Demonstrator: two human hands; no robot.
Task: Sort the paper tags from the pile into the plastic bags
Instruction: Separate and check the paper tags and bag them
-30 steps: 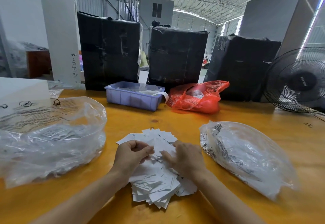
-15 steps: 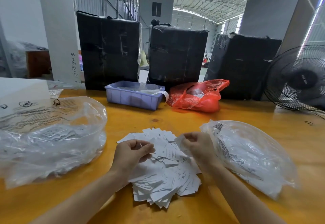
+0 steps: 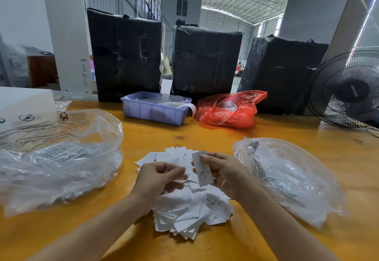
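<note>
A pile of white paper tags (image 3: 188,209) lies on the orange table in front of me. My right hand (image 3: 223,174) is raised over the pile and pinches one printed tag (image 3: 202,168), held upright with its print toward me. My left hand (image 3: 160,176) hovers above the pile's left part with its fingers curled; whether it holds a tag I cannot tell. A clear plastic bag (image 3: 287,176) with tags inside lies to the right of the pile. A larger clear plastic bag (image 3: 57,158), also holding tags, lies to the left.
At the back of the table (image 3: 205,135) stand a purple plastic tray (image 3: 153,111) and a red plastic bag (image 3: 227,109). Three black wrapped bales (image 3: 207,59) rise behind them. A black fan (image 3: 346,90) stands at the right edge. A white box (image 3: 22,100) sits far left.
My right hand lifted off the pile with one tag, swung toward the right bag, and now holds the tag upright over the pile. My left hand rose slightly.
</note>
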